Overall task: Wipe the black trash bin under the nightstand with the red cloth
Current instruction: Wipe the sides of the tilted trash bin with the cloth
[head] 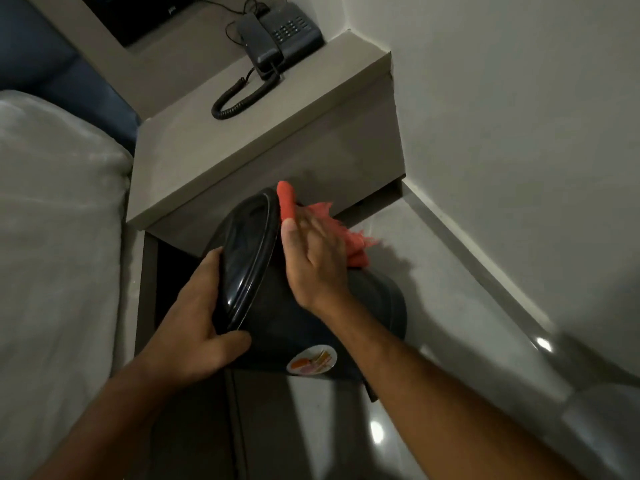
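The black trash bin is tipped on its side in front of the grey nightstand, its glossy lid facing left. A round coloured sticker shows on its lower side. My left hand grips the lid's rim at the lower left. My right hand lies flat on the bin's upper side and presses the red cloth against it. The cloth sticks out beyond my fingers to the right, and a strip of it pokes up by the rim. Most of the cloth is hidden under my palm.
A black telephone with a coiled cord sits on top of the nightstand. A bed with light bedding fills the left side. A white wall and its baseboard run along the right. Glossy floor tiles lie below the bin.
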A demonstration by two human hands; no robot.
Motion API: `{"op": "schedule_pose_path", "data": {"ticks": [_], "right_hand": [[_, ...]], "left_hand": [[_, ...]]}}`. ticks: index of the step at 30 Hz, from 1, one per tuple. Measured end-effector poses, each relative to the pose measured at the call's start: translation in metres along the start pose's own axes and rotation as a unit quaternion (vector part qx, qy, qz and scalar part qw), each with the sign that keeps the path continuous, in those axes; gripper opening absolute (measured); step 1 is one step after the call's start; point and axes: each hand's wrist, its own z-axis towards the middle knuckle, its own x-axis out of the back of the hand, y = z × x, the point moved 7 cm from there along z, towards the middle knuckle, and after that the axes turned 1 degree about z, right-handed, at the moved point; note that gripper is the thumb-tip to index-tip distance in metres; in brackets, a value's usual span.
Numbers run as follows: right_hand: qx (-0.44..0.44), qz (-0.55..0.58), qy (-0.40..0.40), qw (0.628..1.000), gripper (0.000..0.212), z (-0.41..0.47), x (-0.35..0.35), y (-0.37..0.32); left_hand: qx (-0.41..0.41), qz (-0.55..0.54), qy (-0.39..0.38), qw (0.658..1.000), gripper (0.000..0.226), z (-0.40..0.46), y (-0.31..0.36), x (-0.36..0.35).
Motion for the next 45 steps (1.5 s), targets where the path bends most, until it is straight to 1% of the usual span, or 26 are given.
{"op": "schedule_pose_path", "data": {"ticks": [1, 3, 5, 7, 8, 9, 12, 14, 16, 17, 19, 21, 23, 24, 26, 28, 30, 32, 35, 36, 37, 38, 39, 41, 43, 45], "right_hand": [[-0.01, -0.009, -0.009, 1.0, 0.045, 0.003, 0.005, 0.018], [-0.138, -0.011, -0.076, 0.987, 0.047, 0.008, 0.017, 0.074], [-0.305, -0.026, -0.125, 0.944, 0.054, -0.002, 0.036, 0.136], [-0.401, -0.071, -0.119, 0.905, 0.06, -0.016, 0.059, 0.173], [-0.4, -0.095, -0.101, 0.906, 0.058, -0.021, 0.066, 0.175], [-0.366, -0.094, -0.08, 0.923, 0.053, -0.025, 0.067, 0.167], [-0.127, -0.032, -0.035, 0.991, 0.047, -0.046, 0.033, 0.08], [0.012, -0.058, -0.052, 0.997, 0.053, -0.08, -0.009, 0.017], [0.062, -0.124, -0.045, 0.989, 0.057, -0.117, -0.028, 0.001], [0.034, -0.155, -0.028, 0.987, 0.058, -0.129, -0.022, 0.017], [-0.091, -0.204, 0.001, 0.975, 0.058, -0.136, 0.007, 0.067], [-0.216, -0.265, -0.008, 0.94, 0.059, -0.123, 0.027, 0.1], [-0.273, -0.232, -0.003, 0.934, 0.061, -0.091, 0.017, 0.092], [-0.261, -0.172, 0.005, 0.95, 0.058, -0.073, 0.003, 0.07], [-0.137, -0.059, 0.022, 0.989, 0.048, -0.041, -0.029, 0.013], [-0.033, 0.034, -0.009, 0.999, 0.049, -0.037, -0.052, -0.024], [0.024, -0.003, -0.043, 0.999, 0.057, -0.046, -0.048, -0.02], [-0.006, -0.104, -0.037, 0.994, 0.059, -0.052, -0.018, 0.029], [-0.203, -0.22, -0.019, 0.954, 0.049, -0.047, 0.058, 0.114], [-0.269, -0.255, -0.017, 0.929, 0.045, -0.045, 0.075, 0.128], [-0.296, -0.276, -0.031, 0.914, 0.042, -0.039, 0.08, 0.13], [-0.286, -0.272, -0.053, 0.917, 0.042, -0.029, 0.072, 0.123], [-0.25, -0.24, -0.071, 0.935, 0.043, -0.019, 0.059, 0.107], [-0.173, -0.092, -0.096, 0.976, 0.046, -0.013, 0.023, 0.064], [-0.066, 0.001, -0.097, 0.993, 0.05, -0.028, 0.001, 0.024], [0.007, -0.045, -0.111, 0.993, 0.058, -0.057, -0.001, 0.016]], "left_hand": [[0.008, 0.0, 0.004, 1.0, 0.102, -0.001, -0.002, 0.001], [0.039, -0.002, 0.008, 0.999, 0.111, -0.003, -0.01, 0.003], [0.062, 0.001, 0.01, 0.998, 0.112, -0.004, -0.013, 0.0], [0.073, 0.008, 0.022, 0.997, 0.112, -0.002, -0.012, 0.0], [0.082, 0.013, 0.027, 0.996, 0.112, -0.001, -0.012, 0.0], [0.09, 0.017, 0.031, 0.995, 0.112, 0.0, -0.011, 0.0], [0.107, 0.018, 0.044, 0.993, 0.11, 0.004, -0.006, -0.002], [0.115, 0.013, 0.048, 0.992, 0.104, 0.011, -0.004, -0.003], [0.13, -0.015, 0.05, 0.99, 0.099, 0.008, -0.009, 0.0], [0.147, -0.035, 0.051, 0.987, 0.095, 0.003, -0.016, 0.001], [0.181, -0.081, 0.05, 0.979, 0.086, -0.007, -0.03, 0.005], [0.191, -0.108, 0.053, 0.974, 0.079, -0.01, -0.041, 0.008], [0.204, -0.112, 0.049, 0.971, 0.075, -0.007, -0.049, 0.007], [0.211, -0.107, 0.053, 0.97, 0.074, -0.007, -0.049, 0.007], [0.192, -0.067, 0.065, 0.977, 0.07, -0.002, -0.041, 0.008], [0.184, -0.011, 0.078, 0.98, 0.069, 0.003, -0.034, 0.01], [0.191, -0.015, 0.079, 0.978, 0.072, 0.004, -0.033, 0.01], [0.198, -0.043, 0.074, 0.976, 0.076, 0.008, -0.033, 0.01], [0.201, -0.057, 0.075, 0.975, 0.078, 0.017, -0.025, 0.007], [0.2, -0.052, 0.076, 0.975, 0.08, 0.021, -0.022, 0.005], [0.201, -0.04, 0.079, 0.976, 0.082, 0.025, -0.017, 0.005], [0.203, -0.026, 0.079, 0.976, 0.084, 0.029, -0.012, 0.004], [0.211, -0.015, 0.078, 0.974, 0.086, 0.032, -0.008, 0.003], [0.22, -0.005, 0.077, 0.972, 0.091, 0.036, -0.004, 0.002], [0.216, 0.008, 0.08, 0.973, 0.089, 0.036, -0.003, 0.0], [0.21, 0.019, 0.082, 0.974, 0.087, 0.038, -0.003, -0.001]]}}
